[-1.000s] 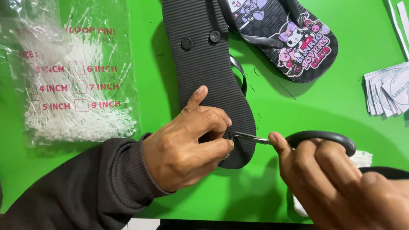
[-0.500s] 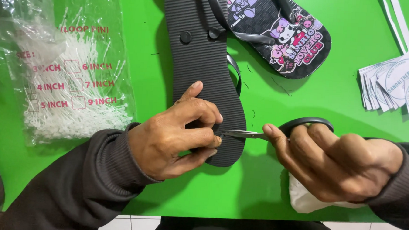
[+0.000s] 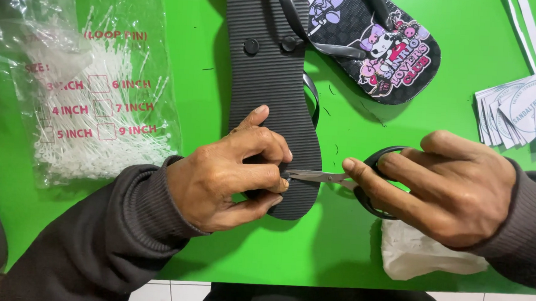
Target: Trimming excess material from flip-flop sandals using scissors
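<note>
Closer together now, my left hand (image 3: 230,173) pinches the upturned black sandal's (image 3: 273,102) heel while my right hand (image 3: 443,184) grips scissors (image 3: 340,179); trimming underway, needing a steady snip.

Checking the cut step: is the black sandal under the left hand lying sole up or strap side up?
Sole up: the black sandal shows its ribbed underside and round strap plugs, its strap beneath.

Green table (image 3: 457,264). On it: upturned black sandal (image 3: 272,77), printed sandal (image 3: 377,46), bag of white loop pins (image 3: 99,111). Paper labels (image 3: 520,115) and crumpled white bag (image 3: 421,256) at right.
</note>
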